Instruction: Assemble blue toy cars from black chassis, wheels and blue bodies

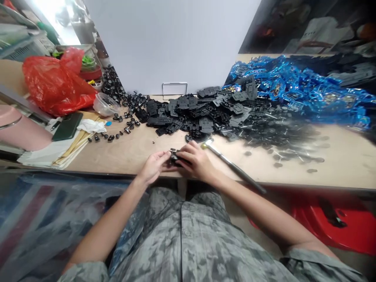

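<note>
Near the table's front edge, my left hand [152, 167] and my right hand [200, 161] meet around a small black plastic piece [174, 157] that looks like a toy car chassis. The left thumb and fingers pinch its left end, beside small wheel-like parts. Fingers of the right hand lie curled over the other end and hide much of it. Just right of my right hand, a metal rod [236, 169] with a gold-coloured knob at its far end lies slanted on the table. Beyond my hands is a pile of flat black chassis pieces [190, 111].
Small black wheels [133, 102] spread at the back left, by a clear plastic tub [105, 105] and a red plastic bag [55, 84]. Shiny blue parts [293, 86] heap at the back right. Thin axles with discs [279, 137] lie before them. A white panel [176, 43] stands behind.
</note>
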Demonstrator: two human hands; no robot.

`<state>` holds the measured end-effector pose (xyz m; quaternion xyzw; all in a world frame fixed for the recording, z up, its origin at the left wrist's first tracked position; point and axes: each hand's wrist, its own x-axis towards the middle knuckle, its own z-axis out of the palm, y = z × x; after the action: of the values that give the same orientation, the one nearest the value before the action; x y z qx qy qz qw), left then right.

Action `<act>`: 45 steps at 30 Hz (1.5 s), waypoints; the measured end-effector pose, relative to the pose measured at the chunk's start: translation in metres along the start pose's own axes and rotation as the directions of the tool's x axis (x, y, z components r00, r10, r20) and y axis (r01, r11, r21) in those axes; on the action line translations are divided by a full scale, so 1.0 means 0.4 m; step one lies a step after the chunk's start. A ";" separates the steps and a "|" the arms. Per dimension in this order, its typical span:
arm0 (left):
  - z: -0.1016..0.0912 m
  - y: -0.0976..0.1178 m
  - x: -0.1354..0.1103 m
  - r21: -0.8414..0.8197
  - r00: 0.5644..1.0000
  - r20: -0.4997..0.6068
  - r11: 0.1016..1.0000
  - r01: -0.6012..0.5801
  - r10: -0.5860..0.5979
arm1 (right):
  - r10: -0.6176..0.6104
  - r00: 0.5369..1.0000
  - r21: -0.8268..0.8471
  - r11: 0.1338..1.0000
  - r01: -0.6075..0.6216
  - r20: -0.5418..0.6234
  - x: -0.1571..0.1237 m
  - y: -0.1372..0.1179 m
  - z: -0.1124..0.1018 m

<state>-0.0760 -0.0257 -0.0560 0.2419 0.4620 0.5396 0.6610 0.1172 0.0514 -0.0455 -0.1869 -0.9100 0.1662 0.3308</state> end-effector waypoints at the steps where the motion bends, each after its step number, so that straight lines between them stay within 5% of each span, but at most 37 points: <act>1: 0.000 -0.002 -0.002 -0.005 1.000 0.005 1.000 0.007 -0.007 | -0.006 1.000 -0.003 1.000 0.006 -0.018 -0.007 -0.003 0.012; 9: 0.009 -0.022 -0.011 -0.050 0.999 -0.008 0.998 -0.040 0.040 | 0.074 0.975 0.138 0.989 -0.046 -0.209 -0.027 -0.001 0.033; 27: 0.021 -0.038 -0.006 0.011 0.994 -0.060 0.995 -0.095 0.096 | -0.144 0.989 -0.152 0.979 0.138 -0.031 -0.013 -0.019 0.026; 37: 0.010 -0.036 -0.009 -0.013 0.996 -0.022 0.996 -0.090 0.089 | 0.032 0.985 0.131 0.991 -0.010 -0.171 -0.030 0.009 0.061; 45: 0.017 -0.046 -0.003 -0.012 0.993 -0.068 0.995 -0.102 0.101 | 0.180 0.952 0.204 0.970 -0.130 -0.249 -0.045 0.004 0.069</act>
<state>-0.0610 -0.0312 -0.0674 0.2417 0.4669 0.5837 0.6188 0.1117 0.0396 -0.0759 -0.2468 -0.8203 0.2492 0.4517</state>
